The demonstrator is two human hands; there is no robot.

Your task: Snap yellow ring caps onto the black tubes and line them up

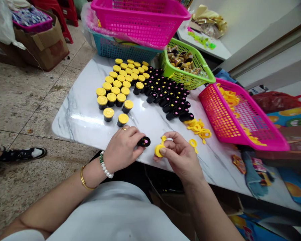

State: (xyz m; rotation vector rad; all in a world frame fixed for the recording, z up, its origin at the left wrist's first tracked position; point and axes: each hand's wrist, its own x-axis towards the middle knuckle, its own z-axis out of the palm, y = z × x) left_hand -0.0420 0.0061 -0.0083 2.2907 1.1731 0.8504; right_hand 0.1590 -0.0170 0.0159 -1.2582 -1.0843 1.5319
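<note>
My left hand (126,145) is closed around a small black cup (144,141), tilted so its open mouth faces right; small pink and orange bits show inside. In my right hand (179,152) a yellow plastic lid (160,150) with a small ring tab is pinched between thumb and fingers. Cup and lid are apart, a short gap between them, over the table's near edge. Beyond my left hand stand many black cups with yellow lids (111,97). Uncovered black cups (174,113) cluster in the middle, some on their sides. Loose yellow lids (198,127) lie beyond my right hand.
A pink basket (243,134) with yellow lids stands right on the white marbled table (90,120). Behind are a green basket (190,78) of wrapped pieces and a pink basket (140,25) stacked on a blue one (122,50). Someone's foot (25,154) shows at left.
</note>
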